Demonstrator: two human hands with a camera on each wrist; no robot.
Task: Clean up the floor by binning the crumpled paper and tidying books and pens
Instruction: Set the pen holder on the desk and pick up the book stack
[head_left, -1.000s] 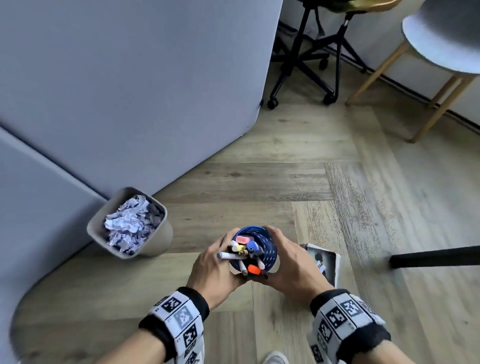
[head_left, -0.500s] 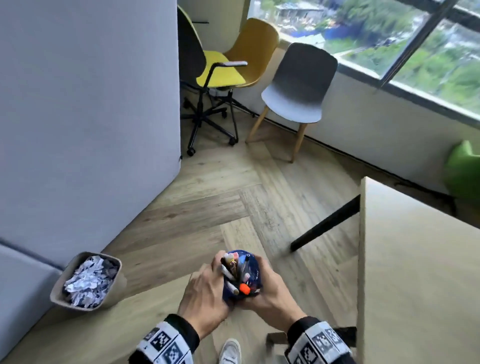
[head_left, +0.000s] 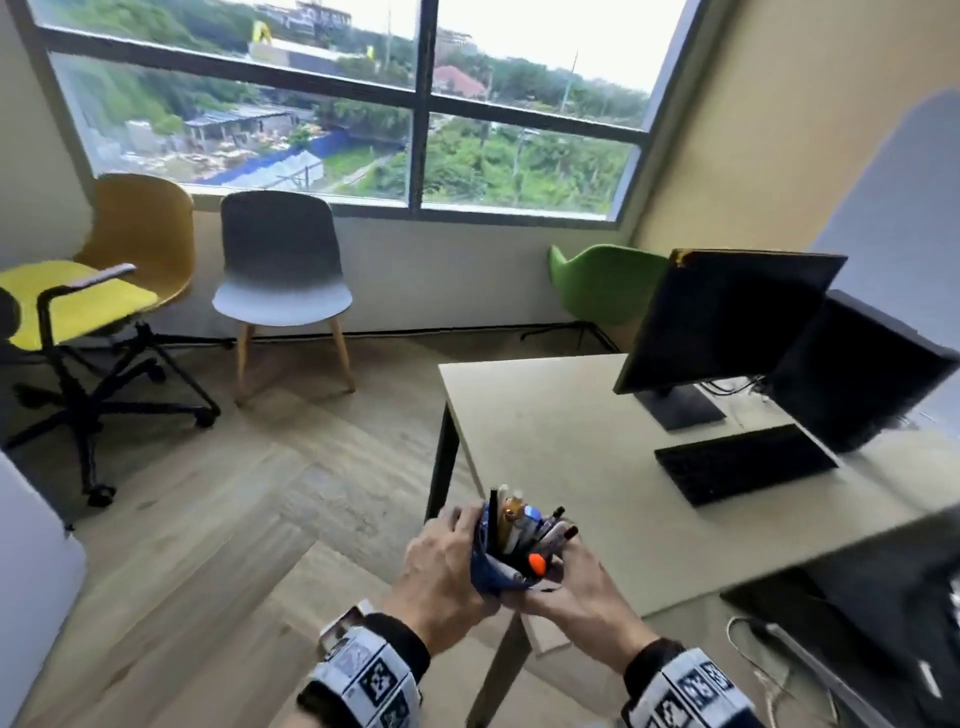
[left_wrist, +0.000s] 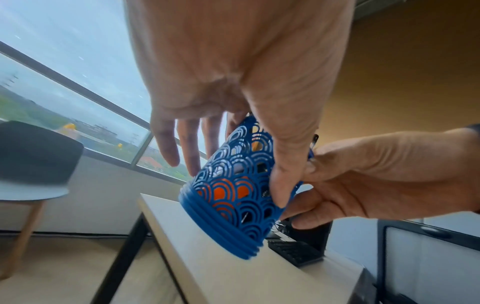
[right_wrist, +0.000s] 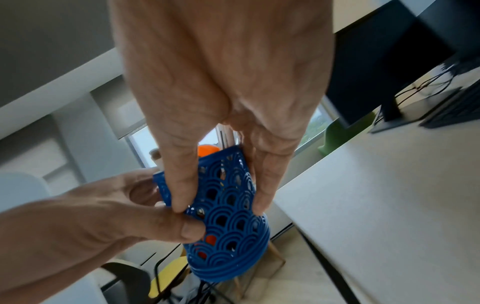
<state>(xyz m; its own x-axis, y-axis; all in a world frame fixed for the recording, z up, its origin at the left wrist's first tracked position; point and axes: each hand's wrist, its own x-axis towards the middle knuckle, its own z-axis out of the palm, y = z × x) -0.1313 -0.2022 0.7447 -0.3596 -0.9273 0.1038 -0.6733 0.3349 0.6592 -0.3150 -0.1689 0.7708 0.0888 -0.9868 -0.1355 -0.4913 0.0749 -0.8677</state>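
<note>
Left hand (head_left: 441, 574) grip: fingers and thumb curled round blue plastic cup with cut-out wave holes (left_wrist: 233, 185). Cup full of pens and markers (head_left: 524, 530), held in air, tilted, near corner of pale wooden counter (head_left: 561, 441). Right hand (head_left: 576, 587) grip: pinching same cup from other side. Pens look gathered; cup not yet set down. Paper and books not in view. Counter corner bare, lots of room; black keyboard (head_left: 745, 462) and two black screens (head_left: 727, 317) further right.
</note>
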